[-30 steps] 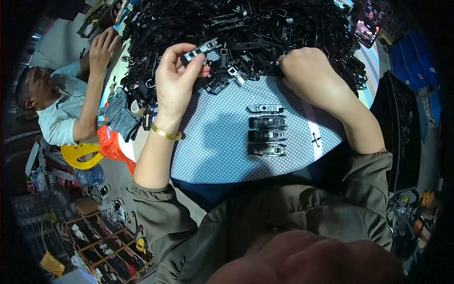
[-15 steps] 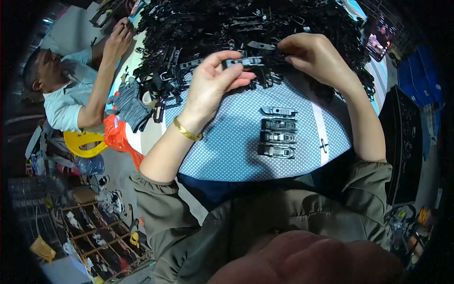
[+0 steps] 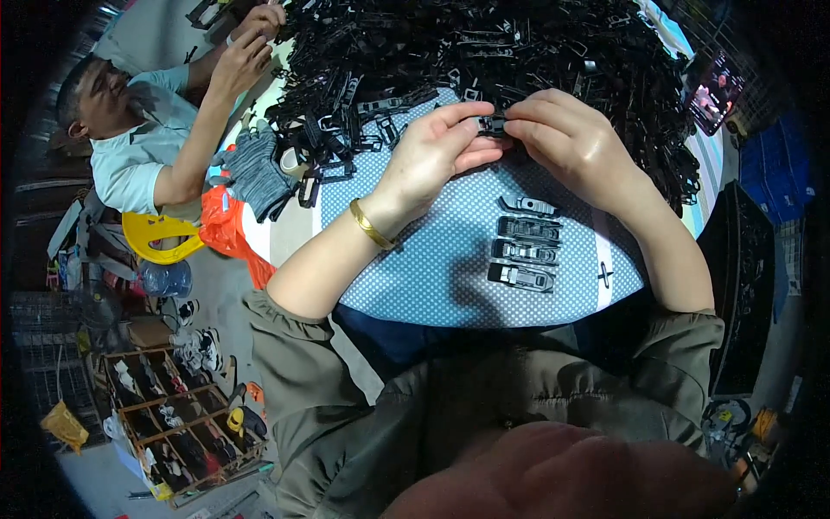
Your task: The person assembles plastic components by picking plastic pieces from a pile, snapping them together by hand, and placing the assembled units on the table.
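Left hand point(image 3: 437, 156) and right hand point(image 3: 566, 138) meet fingertip to fingertip over the worktop point(image 3: 432, 277), both pinched closed on one small black plastic clip part point(image 3: 493, 125) held between them, just at the near edge of the big pile. Left wrist wears a gold bangle point(image 3: 372, 225). Directly below the hands, four finished black clips point(image 3: 523, 242) lie in a neat column on the blue dotted cloth, close together, apart from the hands. Beyond the hands, a huge heap of loose black plastic parts point(image 3: 484, 52) covers the far half of the worktop. Left of the heap a grey work glove point(image 3: 255, 173) lies at the worktop edge, orange plastic bag point(image 3: 229, 233) just beside it. Far left, another person in a light shirt point(image 3: 130, 164) has a hand point(image 3: 238, 60) at the heap. Yellow plastic piece point(image 3: 160, 235) near that person; a wooden compartment tray point(image 3: 173, 415) of small items sits on the floor, lower left. A lit phone screen point(image 3: 713, 95) stands at upper right.
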Demonstrator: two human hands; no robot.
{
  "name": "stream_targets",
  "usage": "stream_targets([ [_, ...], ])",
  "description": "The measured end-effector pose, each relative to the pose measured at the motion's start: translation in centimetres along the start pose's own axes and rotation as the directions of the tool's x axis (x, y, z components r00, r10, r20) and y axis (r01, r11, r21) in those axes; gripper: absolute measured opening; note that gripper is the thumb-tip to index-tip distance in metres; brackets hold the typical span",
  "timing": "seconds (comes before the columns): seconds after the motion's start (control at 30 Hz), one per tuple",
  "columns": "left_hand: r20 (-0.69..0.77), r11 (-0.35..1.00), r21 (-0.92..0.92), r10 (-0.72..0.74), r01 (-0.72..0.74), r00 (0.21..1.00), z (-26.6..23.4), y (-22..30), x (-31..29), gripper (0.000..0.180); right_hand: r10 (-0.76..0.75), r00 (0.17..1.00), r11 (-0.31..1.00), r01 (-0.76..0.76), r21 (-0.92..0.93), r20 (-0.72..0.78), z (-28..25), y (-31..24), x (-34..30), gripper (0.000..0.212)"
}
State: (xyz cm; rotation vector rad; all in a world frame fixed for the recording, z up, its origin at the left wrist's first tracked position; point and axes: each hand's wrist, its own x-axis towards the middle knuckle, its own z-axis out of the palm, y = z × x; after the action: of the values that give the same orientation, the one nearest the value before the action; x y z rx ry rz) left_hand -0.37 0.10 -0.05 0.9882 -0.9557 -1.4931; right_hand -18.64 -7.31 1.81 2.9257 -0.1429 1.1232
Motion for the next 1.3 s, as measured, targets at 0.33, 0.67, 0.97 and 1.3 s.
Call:
stream_targets([
  [0.33,-0.021,0.997,0.071,0.025,-0.023,0.999,0.2,-0.4,-0.1,0.032,-0.055,0.995,0.989,0.066,-0.136,0.082,-0.5,-0.9,0.1,0.027],
  [0.67,0.086,0.996,-0.087,0.006,0.002,0.996,-0.1,-0.3,0.0,0.035,-0.104,0.992,0.991,0.096,-0.097,-0.074,0.7,-0.4,-0.2,0.023],
  [0.97,0.192,0.985,-0.174,0.053,-0.019,0.980,-0.4,-0.3,0.3,0.039,0.091,0.989,0.962,-0.057,0.267,-0.117,-0.8,1.3,0.0,0.017],
  [1.3,0.394,0.985,0.161,-0.114,0.053,0.912,1.0,-1.5,-0.1,0.043,0.446,0.851,0.822,-0.512,-0.248,-0.278,-3.7,9.4,1.2,0.017],
])
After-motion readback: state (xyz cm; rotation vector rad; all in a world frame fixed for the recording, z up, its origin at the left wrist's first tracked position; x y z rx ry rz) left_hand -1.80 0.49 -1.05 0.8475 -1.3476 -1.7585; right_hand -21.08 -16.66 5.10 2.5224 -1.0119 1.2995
